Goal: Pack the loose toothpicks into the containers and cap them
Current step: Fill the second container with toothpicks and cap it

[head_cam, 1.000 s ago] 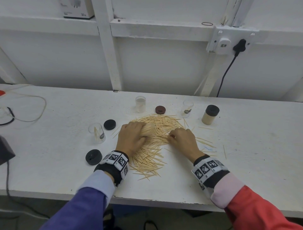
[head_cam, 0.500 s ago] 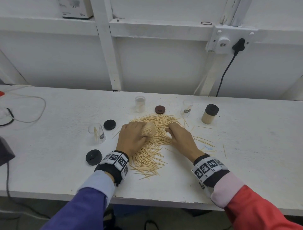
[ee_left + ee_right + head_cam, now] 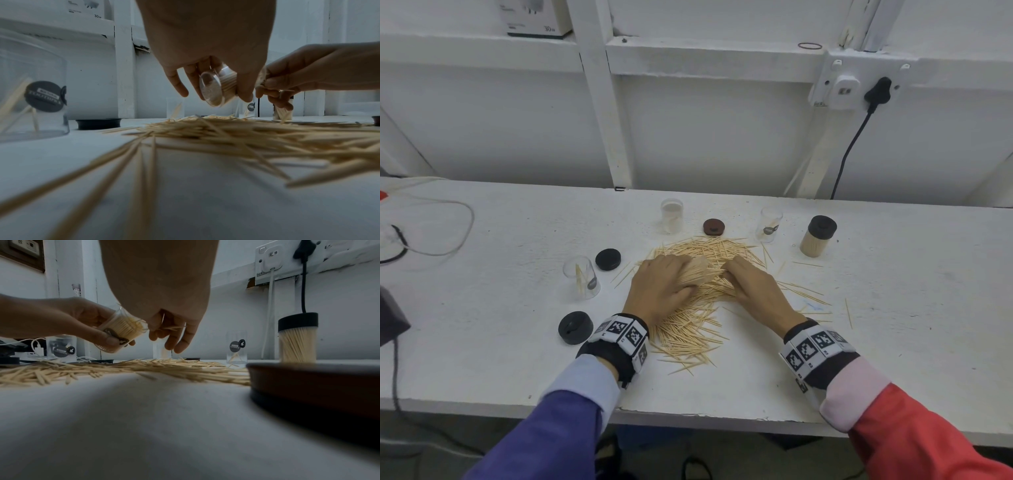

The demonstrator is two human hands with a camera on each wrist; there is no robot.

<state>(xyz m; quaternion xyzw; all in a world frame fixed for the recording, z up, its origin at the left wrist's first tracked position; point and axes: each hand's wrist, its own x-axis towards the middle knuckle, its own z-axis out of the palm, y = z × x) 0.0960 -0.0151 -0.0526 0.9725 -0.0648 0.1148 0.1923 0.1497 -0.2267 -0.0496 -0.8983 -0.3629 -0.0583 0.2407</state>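
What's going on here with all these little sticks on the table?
A person is packing toothpicks into small clear containers. The left hand grips a tilted, nearly full container over the loose toothpick pile, while the right hand pinches a few toothpicks at its mouth. One full container is already capped; three others stand open, lids loose nearby.

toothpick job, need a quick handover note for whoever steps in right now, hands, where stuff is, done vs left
Left hand grips a clear container, tilted, nearly full.
Right hand pinches a few toothpicks at its mouth.
Loose pile lies under both hands.
Done: one capped container, far right.
Left: three open containers nearly empty; caps loose.
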